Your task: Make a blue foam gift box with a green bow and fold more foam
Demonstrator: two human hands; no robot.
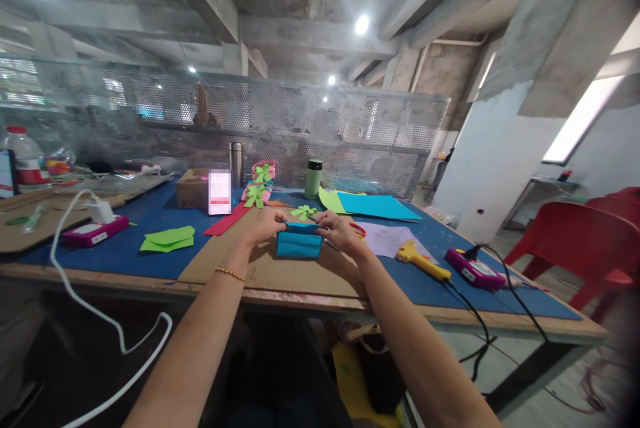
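Forearms (213,328) extend forward from the lower edge of the view and converge over a cardboard sheet (213,271) on the blue tabletop (160,215). The left arm runs obliquely inward, a beaded bracelet (229,274) around its wrist; the left hand (267,225) lies back upward, its thumb and fingers bent to pinch the upper left corner of the folded blue piece (299,245). The right arm slants inward from the opposite side; the right hand (337,231), knuckles raised and fingers curled, grips the upper right corner. The folded blue piece spans the gap between both hands, its broad face toward the wearer, above the middle of the cardboard sheet; whether its lower edge touches the cardboard cannot be told. A green paper flower (303,213) lies just beyond it. A red loop (359,231) shows beside the right hand, and a yellow glue gun (424,263) lies farther right.
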